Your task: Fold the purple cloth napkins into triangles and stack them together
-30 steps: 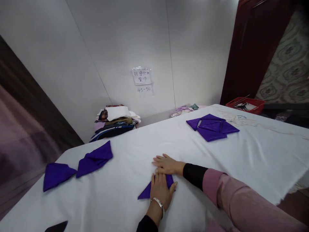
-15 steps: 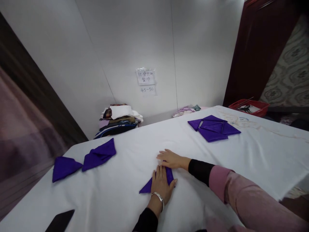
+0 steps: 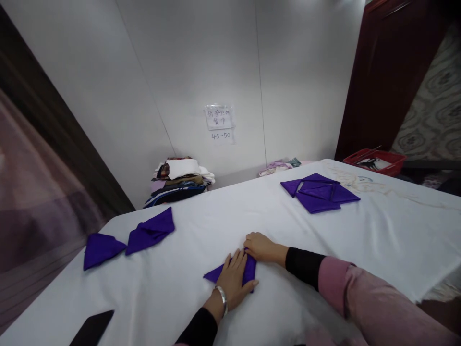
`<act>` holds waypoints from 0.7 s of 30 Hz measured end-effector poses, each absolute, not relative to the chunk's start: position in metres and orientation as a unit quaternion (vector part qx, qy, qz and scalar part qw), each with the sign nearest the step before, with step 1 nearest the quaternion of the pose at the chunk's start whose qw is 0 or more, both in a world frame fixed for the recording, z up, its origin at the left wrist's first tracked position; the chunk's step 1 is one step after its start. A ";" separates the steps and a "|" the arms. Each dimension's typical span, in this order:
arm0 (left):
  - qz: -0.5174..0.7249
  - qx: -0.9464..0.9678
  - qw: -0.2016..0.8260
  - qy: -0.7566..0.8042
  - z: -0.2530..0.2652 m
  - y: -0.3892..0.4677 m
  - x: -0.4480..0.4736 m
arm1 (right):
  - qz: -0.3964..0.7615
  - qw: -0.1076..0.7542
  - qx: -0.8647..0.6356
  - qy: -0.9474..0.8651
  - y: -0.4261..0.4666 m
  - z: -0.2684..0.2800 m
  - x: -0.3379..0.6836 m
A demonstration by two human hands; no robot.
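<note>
The purple cloth (image 3: 249,270) is lying right of the black slab (image 3: 92,329), its tip pointing slabward. The left hand (image 3: 232,283) (fingers slightly apart) is partly covering it; the right hand (image 3: 262,246), fingers curled (grip indeterminable), is touching the slab-remote corner.

The middle cloth (image 3: 249,273) lies on the table (image 3: 187,250), left of the basket (image 3: 396,165).
</note>
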State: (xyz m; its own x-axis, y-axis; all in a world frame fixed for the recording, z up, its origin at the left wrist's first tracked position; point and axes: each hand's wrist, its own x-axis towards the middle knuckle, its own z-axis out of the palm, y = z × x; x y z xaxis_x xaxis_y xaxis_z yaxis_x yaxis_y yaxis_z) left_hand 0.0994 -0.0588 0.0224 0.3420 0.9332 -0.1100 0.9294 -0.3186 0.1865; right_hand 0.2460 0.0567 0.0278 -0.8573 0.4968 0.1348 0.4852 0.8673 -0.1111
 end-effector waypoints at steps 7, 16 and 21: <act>0.035 0.829 0.101 0.548 0.019 -0.061 0.092 | 0.079 0.121 -0.265 -0.953 0.041 0.037 0.238; 0.074 0.835 0.068 0.541 0.012 -0.060 0.093 | 0.225 0.102 -0.242 -0.938 0.027 0.018 0.229; 0.043 0.826 0.085 0.556 0.014 -0.060 0.096 | 0.201 0.077 -0.274 -0.937 0.047 0.013 0.239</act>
